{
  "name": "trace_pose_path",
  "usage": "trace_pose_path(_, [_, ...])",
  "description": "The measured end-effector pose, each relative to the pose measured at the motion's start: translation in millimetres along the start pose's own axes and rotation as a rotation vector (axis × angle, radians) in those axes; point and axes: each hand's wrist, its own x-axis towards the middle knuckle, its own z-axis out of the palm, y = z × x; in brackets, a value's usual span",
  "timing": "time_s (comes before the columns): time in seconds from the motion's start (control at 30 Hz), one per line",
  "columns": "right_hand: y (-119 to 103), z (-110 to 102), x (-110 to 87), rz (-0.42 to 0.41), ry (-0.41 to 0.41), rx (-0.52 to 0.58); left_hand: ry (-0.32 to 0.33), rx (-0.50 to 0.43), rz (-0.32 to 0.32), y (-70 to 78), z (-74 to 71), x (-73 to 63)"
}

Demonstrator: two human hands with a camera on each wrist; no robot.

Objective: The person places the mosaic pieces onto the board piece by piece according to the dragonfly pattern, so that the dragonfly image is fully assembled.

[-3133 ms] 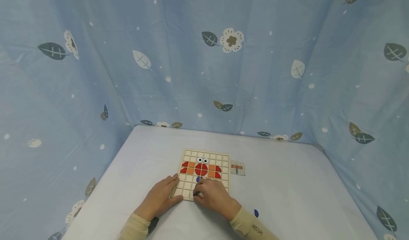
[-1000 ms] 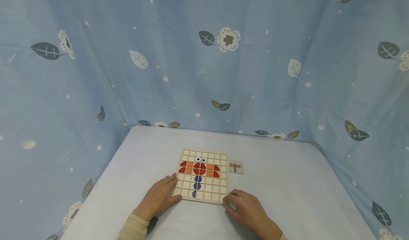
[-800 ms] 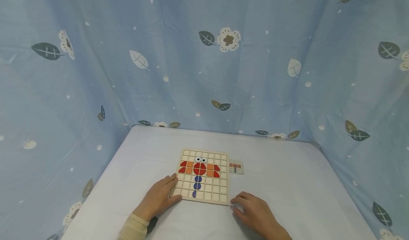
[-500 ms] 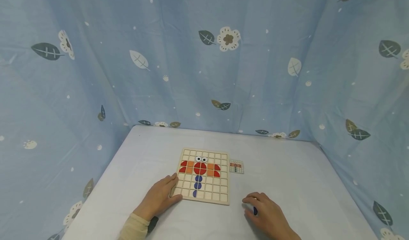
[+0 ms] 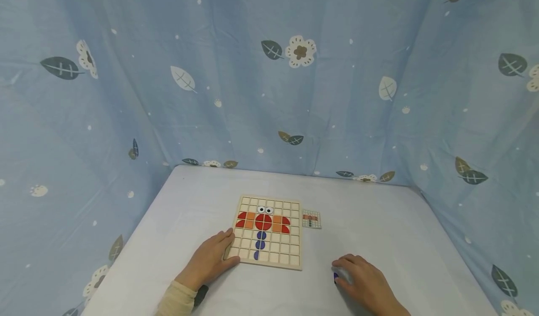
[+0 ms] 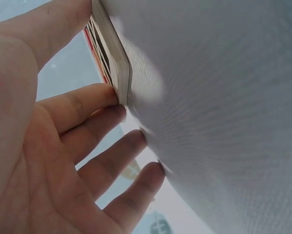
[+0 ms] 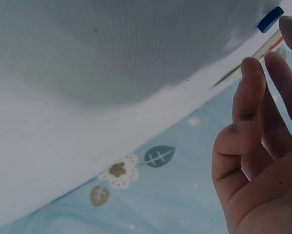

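Note:
A square wooden grid board [image 5: 286,259] lies on the table, set with a dragonfly-like figure of red, orange and blue pieces and two eye pieces [image 5: 265,210]. My left hand [image 5: 209,260] rests at its near left corner, fingers along the left edge and thumb at the front edge. In the left wrist view, the index fingertip is right at the board's corner [image 6: 121,80]. My right hand [image 5: 364,281] is right of the board, fingers loosely bent. Beside its thumb tip lies a small blue piece [image 5: 335,278], a thick blue chip [image 7: 271,19] in the right wrist view.
A small pattern card [image 5: 311,219] with a matching gridded figure lies just right of the board. White cloth covers the table [image 5: 362,222]. A blue curtain [image 5: 244,101] with leaves and flowers stands round its back and sides.
My right hand has left the board and moved right to the blue piece. Earlier it was over the figure's tail, where more blue pieces now show. My left hand stays at the corner.

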Motion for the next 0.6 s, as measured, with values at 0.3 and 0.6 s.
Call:
trace_pose_path(0.3, [0.9, -1.4, 2.7, 0.052, -0.127, 0.048, 0.007, -0.010, 0.008, 0.2, -1.6, -0.6])
trace_pose_path(0.6, [0.5, -1.2, 2.2, 0.017, -0.131, 0.050, 0.001, -0.006, 0.002, -1.4, -0.3, -0.7])
